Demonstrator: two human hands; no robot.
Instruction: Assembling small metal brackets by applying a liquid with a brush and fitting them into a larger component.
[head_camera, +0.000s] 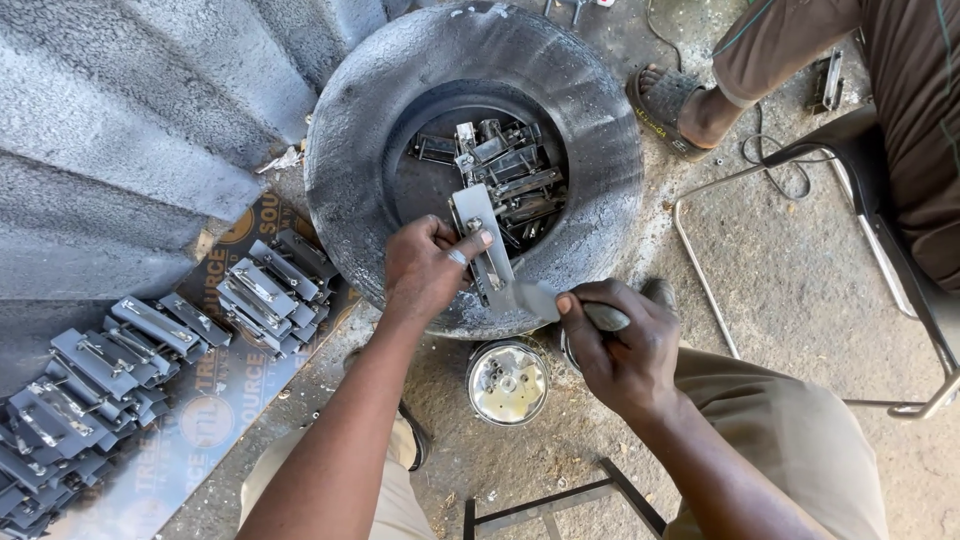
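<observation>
Metal bracket (484, 240) gripped by left hand (425, 270); right hand (620, 345) grasps a brush (560, 303).

Tyre (590, 140): black, dusted grey-white. Metal brackets (255, 290): grey with silver fittings. Board (215, 405): dark brown, orange round marks. Tin (507, 382): silver-white inside. Trousers (790, 440): khaki. Sandal (660, 105): dark brown.

A flattened dark cardboard sheet (215, 400) printed with round orange-and-tan emblems and pale lettering lies on the ground at lower left, partly covered by rows of grey metal brackets (95, 375), beside the person's left forearm.
</observation>
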